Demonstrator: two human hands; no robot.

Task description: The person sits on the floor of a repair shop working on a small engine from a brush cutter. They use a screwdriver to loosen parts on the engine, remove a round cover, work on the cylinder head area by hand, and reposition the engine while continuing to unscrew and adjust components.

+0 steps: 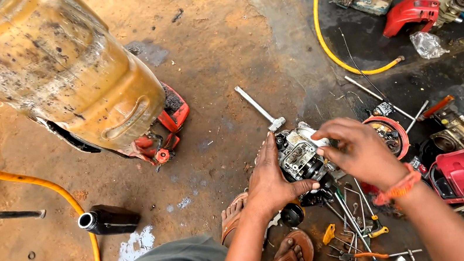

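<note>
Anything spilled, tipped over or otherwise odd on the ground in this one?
Yes. A black bottle lies on its side on the dirt, mouth open, with a pale splash beside it. Dark wet stains spread under the scattered parts. Both hands, left and right, grip the small engine.

A yellow hose (323, 31) lies near red engine covers (412, 11) and a mud-speckled ochre canister (59, 69).

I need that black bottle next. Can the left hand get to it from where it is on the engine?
Probably yes. The left hand rests on the small engine, and the black bottle lies on bare dirt to its left with nothing between them, though it may take a stretch.
</note>
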